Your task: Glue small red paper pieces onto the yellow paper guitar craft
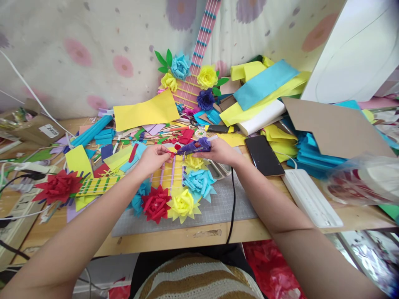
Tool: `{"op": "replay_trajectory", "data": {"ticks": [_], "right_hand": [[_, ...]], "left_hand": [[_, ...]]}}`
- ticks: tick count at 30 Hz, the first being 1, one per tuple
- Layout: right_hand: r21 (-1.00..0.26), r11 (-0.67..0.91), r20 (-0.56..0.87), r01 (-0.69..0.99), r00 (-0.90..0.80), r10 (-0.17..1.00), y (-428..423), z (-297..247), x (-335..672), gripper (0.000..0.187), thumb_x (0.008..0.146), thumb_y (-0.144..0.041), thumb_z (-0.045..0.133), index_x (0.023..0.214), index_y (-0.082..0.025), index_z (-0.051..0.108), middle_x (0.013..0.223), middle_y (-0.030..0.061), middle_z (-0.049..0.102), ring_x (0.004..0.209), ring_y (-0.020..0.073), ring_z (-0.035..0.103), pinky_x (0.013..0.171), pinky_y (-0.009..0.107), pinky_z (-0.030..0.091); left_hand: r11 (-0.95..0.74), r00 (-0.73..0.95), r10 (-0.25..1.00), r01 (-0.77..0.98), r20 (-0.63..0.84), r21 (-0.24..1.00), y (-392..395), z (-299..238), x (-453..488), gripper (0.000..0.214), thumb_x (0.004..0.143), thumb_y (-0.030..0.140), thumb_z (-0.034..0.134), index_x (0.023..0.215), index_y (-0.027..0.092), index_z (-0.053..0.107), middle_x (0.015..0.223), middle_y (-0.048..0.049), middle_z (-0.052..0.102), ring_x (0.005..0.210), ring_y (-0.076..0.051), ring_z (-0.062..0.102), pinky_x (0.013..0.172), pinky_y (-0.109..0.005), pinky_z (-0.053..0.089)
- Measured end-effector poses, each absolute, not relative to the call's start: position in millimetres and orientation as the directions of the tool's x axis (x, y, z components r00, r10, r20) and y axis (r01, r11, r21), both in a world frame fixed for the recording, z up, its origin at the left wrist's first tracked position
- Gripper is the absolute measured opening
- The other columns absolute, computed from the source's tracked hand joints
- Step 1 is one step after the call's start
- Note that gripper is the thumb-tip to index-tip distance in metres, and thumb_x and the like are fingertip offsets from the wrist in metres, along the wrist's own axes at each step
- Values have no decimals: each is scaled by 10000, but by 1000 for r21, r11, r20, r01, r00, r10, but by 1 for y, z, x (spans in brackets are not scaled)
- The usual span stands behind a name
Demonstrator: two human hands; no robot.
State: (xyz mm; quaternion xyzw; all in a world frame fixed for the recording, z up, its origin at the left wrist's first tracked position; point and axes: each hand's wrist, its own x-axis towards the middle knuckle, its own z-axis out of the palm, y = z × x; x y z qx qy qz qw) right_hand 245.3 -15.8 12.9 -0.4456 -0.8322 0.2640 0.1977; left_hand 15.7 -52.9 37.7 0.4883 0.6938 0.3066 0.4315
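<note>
My right hand [220, 152] is wrapped round a purple hot glue gun [195, 145], its nozzle pointing left. Close to the nozzle, my left hand [156, 158] pinches a small piece of red paper [172, 154]. Below both hands lies a yellow paper guitar [166, 178] with string-like lines across it. Paper flowers sit along its edge: a red flower [156, 204], a yellow flower [183, 204] and a blue flower [200, 183]. Another red flower [59, 186] is at the end of the guitar's neck [99, 185].
A pink paper guitar [190, 89] with flowers leans at the back. Paper scraps and sticks cover the middle. A phone [264, 155], a white case [311, 197] and brown cardboard [336, 128] lie right. The glue gun's black cord [233, 207] hangs over the table's front edge.
</note>
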Motion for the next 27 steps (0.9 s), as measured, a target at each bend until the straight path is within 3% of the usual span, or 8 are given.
{"op": "replay_trajectory", "data": {"ticks": [7,14,17,22,27], "right_hand": [[-641,480,148,599,-517,843,-14,15,249,574,775,-710,571,824,-158,723,687,25,618,638,156,521,616,272,385],[-754,399,195,522,-402,895,4,8,281,575,672,-673,697,898,-145,723,718,27,644,682,168,552,636,282,415],[-862,284,142,420,-337,931,11,2,296,551,625,-665,742,816,-151,693,725,44,652,647,153,537,602,283,414],[-970,149,68,194,-372,926,14,-3,303,539,666,-700,690,702,-164,642,616,26,581,539,110,450,509,267,365],[-953,107,51,282,-199,979,19,-7,299,544,637,-713,697,682,-174,641,527,-11,506,510,100,422,492,258,373]], "left_hand": [[340,-133,940,398,-313,852,-53,39,14,114,708,133,665,664,174,569,598,-4,668,651,-170,690,445,-210,415],[343,-84,934,485,-347,805,-53,41,9,85,658,182,706,645,175,622,599,-5,691,528,-116,594,459,-201,383],[331,-55,935,489,-350,807,-54,44,7,77,663,179,697,637,177,624,602,-1,695,504,-97,556,482,-199,410],[321,-27,936,473,-350,821,-54,43,6,115,643,208,728,650,182,616,628,-4,704,510,-101,553,473,-201,417],[301,-19,942,483,-334,822,-53,47,6,117,662,200,721,669,182,606,579,7,661,512,-108,552,509,-219,428]]}}
